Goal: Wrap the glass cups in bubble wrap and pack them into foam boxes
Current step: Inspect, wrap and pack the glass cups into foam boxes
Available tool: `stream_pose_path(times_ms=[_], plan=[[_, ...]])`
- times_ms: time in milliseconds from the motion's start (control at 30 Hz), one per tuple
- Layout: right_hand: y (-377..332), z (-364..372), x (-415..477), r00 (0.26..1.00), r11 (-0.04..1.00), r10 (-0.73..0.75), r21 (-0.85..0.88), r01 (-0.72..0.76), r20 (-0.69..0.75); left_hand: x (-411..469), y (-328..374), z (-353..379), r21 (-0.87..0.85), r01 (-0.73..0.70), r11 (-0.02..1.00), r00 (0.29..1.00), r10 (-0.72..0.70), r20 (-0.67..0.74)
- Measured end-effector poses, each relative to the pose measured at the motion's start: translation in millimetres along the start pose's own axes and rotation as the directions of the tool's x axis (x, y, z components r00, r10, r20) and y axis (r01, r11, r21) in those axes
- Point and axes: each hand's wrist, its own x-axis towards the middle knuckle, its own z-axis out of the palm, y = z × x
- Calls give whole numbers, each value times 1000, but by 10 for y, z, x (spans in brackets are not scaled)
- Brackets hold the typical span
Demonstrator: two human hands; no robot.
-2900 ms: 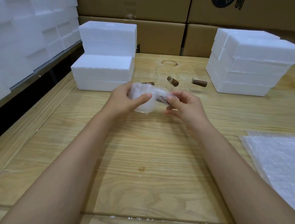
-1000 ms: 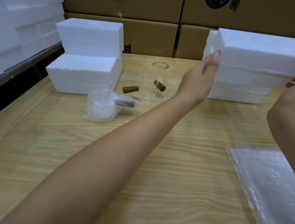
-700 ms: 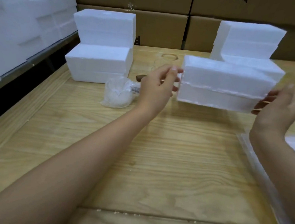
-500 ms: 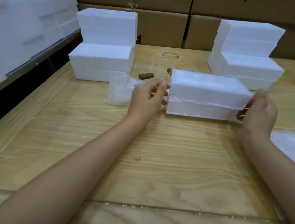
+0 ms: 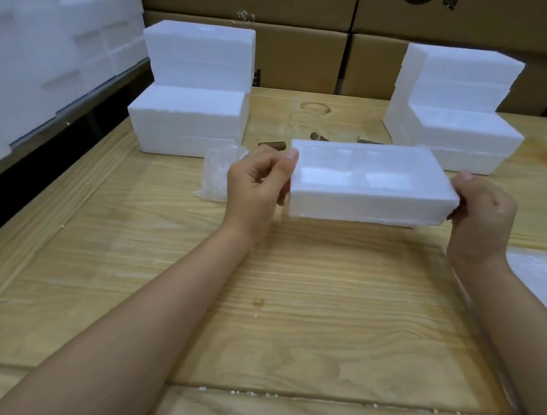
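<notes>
The person holds a foam box (image 5: 372,182) by its two ends, in the middle of the bench (image 5: 289,323). The left hand (image 5: 256,186) grips the left end, fingers curled against the side and the thumb up at the top corner. The right hand (image 5: 481,217) grips the right end the same way, thumb on the upper edge. The box lies level, long side across the view, with a dark shadow on the wood under its near edge. I cannot tell whether it touches the bench. Its top face shows a few paler patches, too blurred to read.

Just left of the left hand, partly hidden behind it, a wrapped cup (image 5: 217,173) sits on the bench in its crumpled bubble wrap. Behind the held box stand bare glass cups (image 5: 308,126) with brown handles, close together, their lower parts hidden by the box.

A stepped stack of foam boxes (image 5: 192,102) stands at the far left of the bench, and another stack (image 5: 459,117) at the far right. A bubble wrap sheet (image 5: 544,281) lies flat at the right edge, near the right forearm. Cardboard cartons (image 5: 294,55) line the back, and more white foam (image 5: 49,42) is piled along the left wall.
</notes>
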Motion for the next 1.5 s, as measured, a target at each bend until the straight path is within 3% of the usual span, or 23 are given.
stream_pose_path(times_ms=[267, 367, 467, 633, 700, 767, 867, 933, 1000, 1067, 1167, 1300, 1400, 1500], plan=[[-102, -33, -173, 972, 999, -48, 1, 49, 230, 21, 41, -216, -192, 179, 965, 972, -143, 184], [-57, -38, -215, 940, 988, 26, -151, 27, 340, 11, -22, -280, -61, 253, 966, 943, -232, 237], [29, -24, -190, 902, 919, 176, -393, -7, 394, -20, -86, -315, 100, 227, 969, 934, -246, 260], [90, 1, -165, 907, 882, 239, -468, -55, 345, -41, -125, -313, 317, 154, 936, 947, -231, 222], [90, 5, -160, 907, 873, 244, -485, -51, 343, -58, -133, -317, 376, 83, 923, 959, -176, 221], [59, 29, -163, 929, 854, 197, -520, -6, 312, -57, -115, -338, 471, -78, 879, 989, 7, 151], [-62, 144, -143, 984, 803, -36, -580, 133, 176, 31, -88, -443, 553, -231, 800, 952, 302, -39], [-170, 353, -98, 975, 755, -120, -621, 212, 187, 95, -107, -538, 569, -244, 785, 934, 348, -80], [-227, 645, -30, 937, 691, -101, -654, 308, 335, 137, -170, -631, 590, -176, 788, 964, 259, -57], [-233, 963, 60, 859, 622, -43, -660, 422, 510, 153, -201, -676, 595, -18, 804, 997, 63, -55], [-194, 1403, 152, 749, 546, 87, -661, 516, 657, 190, -233, -734, 617, 120, 778, 992, -118, -44], [-76, 1716, 173, 703, 526, 295, -724, 447, 648, 239, -288, -778, 676, 257, 691, 951, -307, -47], [-39, 1757, 168, 699, 520, 283, -717, 464, 657, 259, -289, -768, 716, 297, 632, 938, -334, -94], [-48, 1716, 189, 708, 571, 249, -691, 444, 661, 253, -282, -760, 679, 301, 669, 945, -306, -117]])
